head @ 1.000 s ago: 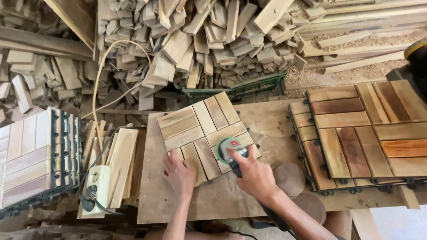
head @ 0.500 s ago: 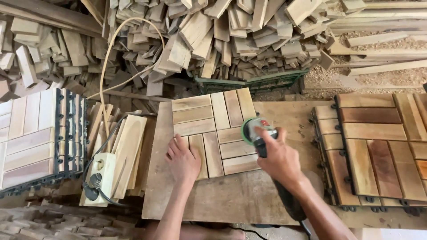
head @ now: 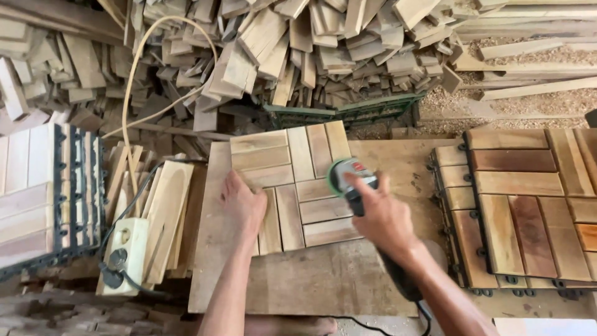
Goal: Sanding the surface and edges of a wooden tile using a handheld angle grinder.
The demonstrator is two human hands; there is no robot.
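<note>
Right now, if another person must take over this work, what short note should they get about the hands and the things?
Left hand: flat on the wooden tile, pressing its left edge.
Right hand: grips the sander, whose disc sits on the tile's right edge.
The tile lies on a board. Darker tiles are stacked to the right, pale ones to the left.
Done or left: the tile's surface does not show how much is sanded.

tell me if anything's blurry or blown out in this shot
Head view: daylight is soft and even, no harsh glare; the right hand and the sander in its grip are slightly motion-smeared; the left hand on the wooden tile is sharper; the bottom right corner is washed out pale.
</note>
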